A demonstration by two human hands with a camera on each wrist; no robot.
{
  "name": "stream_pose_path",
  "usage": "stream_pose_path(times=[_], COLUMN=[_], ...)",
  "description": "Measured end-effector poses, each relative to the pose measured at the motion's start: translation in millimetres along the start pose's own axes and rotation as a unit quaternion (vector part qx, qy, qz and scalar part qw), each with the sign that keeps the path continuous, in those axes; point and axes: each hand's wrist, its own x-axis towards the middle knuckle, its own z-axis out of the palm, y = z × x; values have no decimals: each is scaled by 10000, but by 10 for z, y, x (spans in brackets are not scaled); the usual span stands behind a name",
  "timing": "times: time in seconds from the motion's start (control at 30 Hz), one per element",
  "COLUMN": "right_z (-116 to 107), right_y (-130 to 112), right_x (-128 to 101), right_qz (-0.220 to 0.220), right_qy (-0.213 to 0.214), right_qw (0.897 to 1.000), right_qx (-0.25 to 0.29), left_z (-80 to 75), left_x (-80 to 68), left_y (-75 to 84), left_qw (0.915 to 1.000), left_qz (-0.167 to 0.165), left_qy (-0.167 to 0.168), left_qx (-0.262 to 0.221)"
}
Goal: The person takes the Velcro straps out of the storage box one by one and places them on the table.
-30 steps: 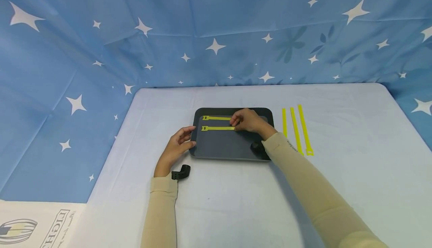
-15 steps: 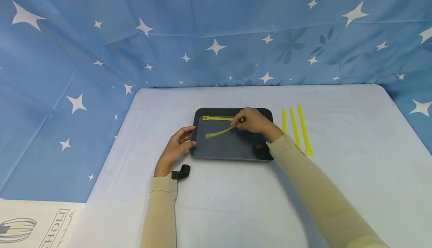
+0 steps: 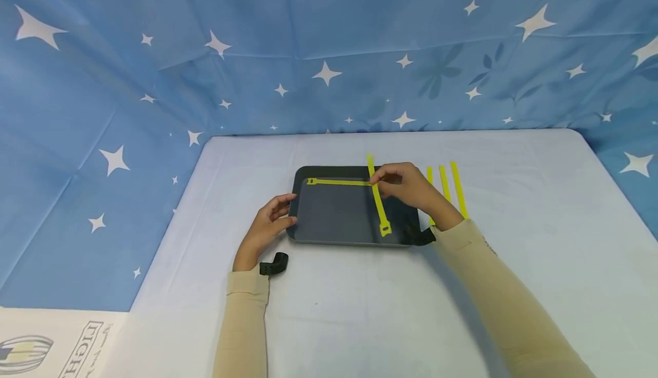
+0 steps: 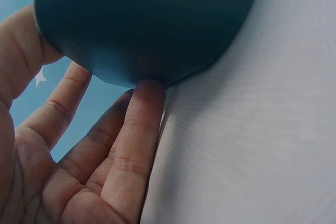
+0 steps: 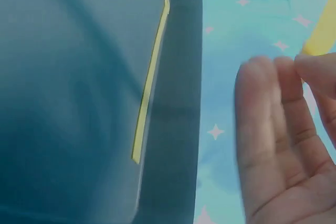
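Note:
A dark grey tray [image 3: 334,218] rests on the white table. My left hand [image 3: 261,230] holds its left end; in the left wrist view the fingers [image 4: 134,140] touch the tray's outer wall and the thumb goes behind the rim. Above the tray's right part, my right hand [image 3: 411,188] pinches a yellow hook-and-loop cable tie [image 3: 381,209], its slotted head hanging toward the front. In the right wrist view this tie [image 5: 323,27] shows partly at the edge. A second yellow cable tie [image 3: 334,182] lies flat along the tray's back side.
Right of the tray, three yellow cable ties [image 3: 459,187] lie side by side on the table [image 3: 334,321], partly hidden by the right arm. A blue star-patterned cloth [image 3: 257,35] hangs behind and at the left. A printed paper or cloth [image 3: 56,341] shows at the lower left.
The right hand has lifted the nearer cable tie off the tray's floor, moved right, and turned it from lying crosswise to pointing front to back. The left hand stays on the tray.

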Motion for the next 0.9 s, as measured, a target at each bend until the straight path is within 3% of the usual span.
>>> stream_pose_path(times=[0.33,0.9], right_z=[-144,-447], right_y=[26,172], right_x=[-292,-716], right_qz=[350,352], right_qy=[57,700], right_qw=[9960,9933], right_qx=[823,847], left_z=[4,28], left_x=[19,-4], left_y=[-22,-27], left_qw=[9999,9998], left_qz=[20,19], left_qy=[27,-14], left_qx=[95,195])
